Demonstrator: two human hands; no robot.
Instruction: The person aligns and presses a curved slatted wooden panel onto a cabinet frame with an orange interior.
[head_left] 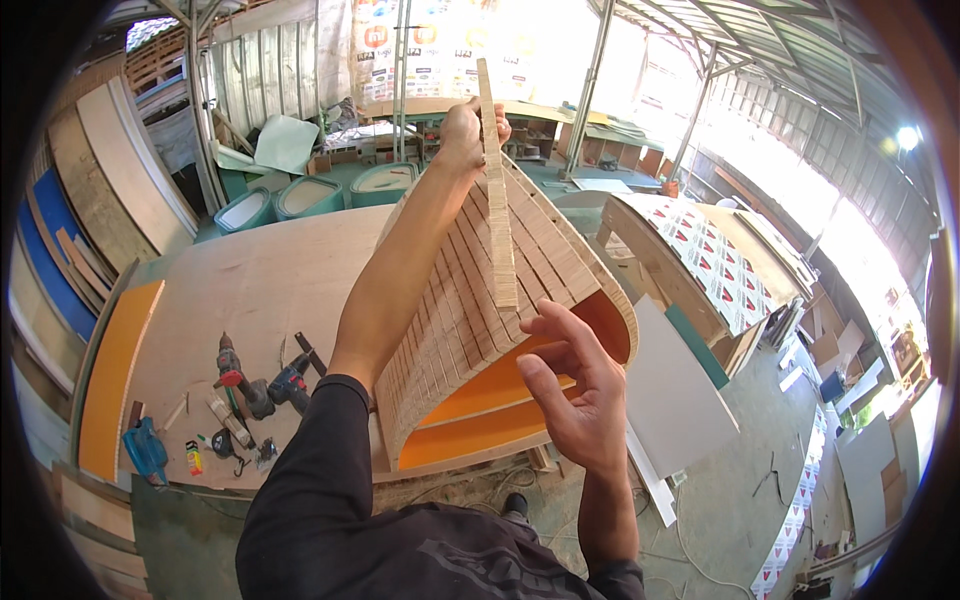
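A long, narrow wooden strip [498, 225] points away from me above a curved wooden body [435, 315]. My left hand [462, 135] is closed around the strip near its far end, the arm stretched out over the work. Close to the strip's near end hangs my right hand [582, 395], its thumb and fingers apart and slightly bent, holding nothing. The wooden body has rows of slits across its bent outer face and an orange inside [470, 440] with a divider. It rests on a large wooden table [290, 260].
On the table's left lie a drill [238, 375], a second power tool [290, 385], a blue tool [146, 452] and an orange panel [118, 380]. Green tubs [308, 197] stand behind. A second bench [690, 260] is at right. Cables [690, 550] cross the floor.
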